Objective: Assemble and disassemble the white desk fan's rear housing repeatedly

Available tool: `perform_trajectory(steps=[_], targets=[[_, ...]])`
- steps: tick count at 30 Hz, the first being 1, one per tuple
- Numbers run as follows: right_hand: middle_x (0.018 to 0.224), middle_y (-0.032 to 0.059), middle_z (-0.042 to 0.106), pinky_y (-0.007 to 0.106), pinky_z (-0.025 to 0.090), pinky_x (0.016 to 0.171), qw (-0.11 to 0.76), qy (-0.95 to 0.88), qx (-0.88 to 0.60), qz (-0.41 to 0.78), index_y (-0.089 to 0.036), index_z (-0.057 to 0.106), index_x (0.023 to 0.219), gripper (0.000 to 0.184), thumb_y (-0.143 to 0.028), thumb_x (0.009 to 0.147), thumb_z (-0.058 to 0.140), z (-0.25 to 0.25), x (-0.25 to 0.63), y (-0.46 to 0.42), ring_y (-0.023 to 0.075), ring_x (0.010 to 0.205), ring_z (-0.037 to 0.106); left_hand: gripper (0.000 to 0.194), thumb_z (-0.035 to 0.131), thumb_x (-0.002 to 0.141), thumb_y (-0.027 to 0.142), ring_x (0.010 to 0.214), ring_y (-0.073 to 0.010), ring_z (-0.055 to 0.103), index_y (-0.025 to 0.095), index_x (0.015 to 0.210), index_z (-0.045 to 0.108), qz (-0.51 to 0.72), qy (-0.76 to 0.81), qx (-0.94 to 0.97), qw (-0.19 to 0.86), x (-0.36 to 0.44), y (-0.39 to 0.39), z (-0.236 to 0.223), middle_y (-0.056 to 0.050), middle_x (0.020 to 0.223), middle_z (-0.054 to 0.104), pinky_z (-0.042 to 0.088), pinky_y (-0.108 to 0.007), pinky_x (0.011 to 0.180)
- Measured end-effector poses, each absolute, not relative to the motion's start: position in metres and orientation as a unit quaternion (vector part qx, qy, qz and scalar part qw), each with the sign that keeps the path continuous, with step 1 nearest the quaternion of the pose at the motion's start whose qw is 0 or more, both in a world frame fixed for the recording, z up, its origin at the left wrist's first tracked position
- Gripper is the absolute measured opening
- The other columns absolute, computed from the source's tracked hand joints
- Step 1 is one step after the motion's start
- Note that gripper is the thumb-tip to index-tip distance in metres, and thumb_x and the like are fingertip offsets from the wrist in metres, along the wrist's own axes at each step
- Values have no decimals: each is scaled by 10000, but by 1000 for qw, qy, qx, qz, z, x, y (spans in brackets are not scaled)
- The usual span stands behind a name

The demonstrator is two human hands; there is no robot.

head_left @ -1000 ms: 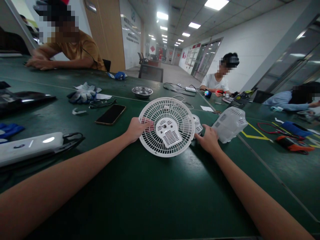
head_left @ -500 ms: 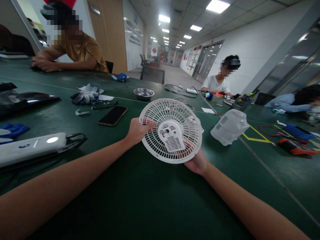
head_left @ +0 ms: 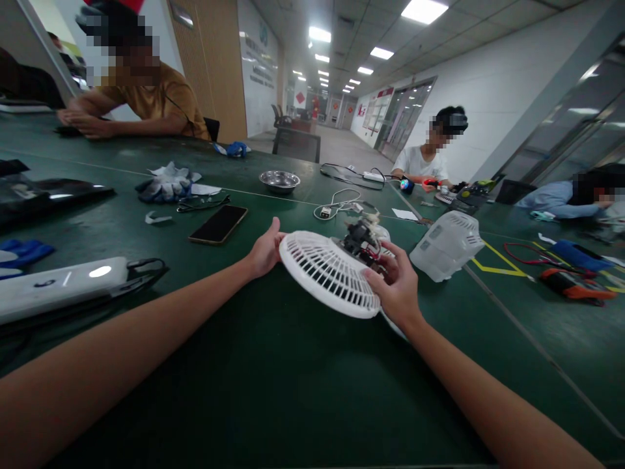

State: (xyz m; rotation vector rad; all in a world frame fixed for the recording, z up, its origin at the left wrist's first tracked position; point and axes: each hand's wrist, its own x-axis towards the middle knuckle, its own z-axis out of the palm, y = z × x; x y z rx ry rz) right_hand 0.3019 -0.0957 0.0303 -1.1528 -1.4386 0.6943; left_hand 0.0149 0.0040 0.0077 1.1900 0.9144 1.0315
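A white round fan grille (head_left: 317, 270) is tilted in front of me, its slotted face sloping down toward me. On its back sits a motor (head_left: 360, 236) with bare wires. My right hand (head_left: 398, 286) is closed on the grille's right side, thumb on the slats and fingers beside the motor. At the left rim is my left hand (head_left: 265, 253), thumb raised and apart, fingers touching the edge and partly hidden. Beyond the motor a white cable (head_left: 344, 202) with a plug lies on the table. Another white part shows below the grille by my right wrist.
On the right stand a translucent plastic housing (head_left: 446, 246) and an orange multimeter (head_left: 579, 284). A metal bowl (head_left: 279, 182) sits behind. Leftward lie a phone (head_left: 219, 224), gloves (head_left: 168, 182) and a white power strip (head_left: 63, 288). Two people sit across the green table (head_left: 273, 391); another is at far right.
The fan grille has tipped from facing me to nearly flat, bringing the motor into sight. My right hand has moved from beneath to its right side. My left thumb has lifted off the grille.
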Motion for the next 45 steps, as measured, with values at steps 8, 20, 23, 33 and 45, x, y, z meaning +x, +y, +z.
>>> perform_trajectory(steps=[8,20,23,33,45], targets=[[1293,122,629,557,540,1028,365,-802,-454,130,-270,507,1433,720,-528,818,779,32,308,-89,318,1140,637,247,683,947,297,637,-143,695,127,784,757,419,437,453,655,16,5,8,-66,735,760,555,-285,691],[1298,176,655,582,497,1042,361,-682,-632,66,-170,423,1526,966,-508,701,794,12,382,-29,363,1148,645,223,809,846,322,696,-159,703,174,1000,744,445,457,511,576,17,9,2,-59,859,775,549,-288,662],[1136,120,719,538,568,923,398,-624,-652,163,-196,436,1500,997,-541,649,826,12,378,-26,327,980,697,213,786,854,274,694,-162,702,170,1030,725,448,468,510,566,19,6,6,-63,875,767,556,-305,675],[1283,93,694,551,600,907,550,-607,-454,350,-324,452,1433,680,-640,859,630,31,310,-75,335,1112,686,288,660,872,290,1170,-264,662,209,1120,782,428,447,692,372,13,6,10,-99,1278,712,526,-392,1003],[1275,88,674,569,577,986,409,-785,-446,135,-339,420,1517,872,-489,762,830,45,308,-92,332,1109,676,599,695,861,590,1187,-338,625,203,1317,665,346,292,849,271,27,-28,45,-126,1316,700,406,-434,1080]])
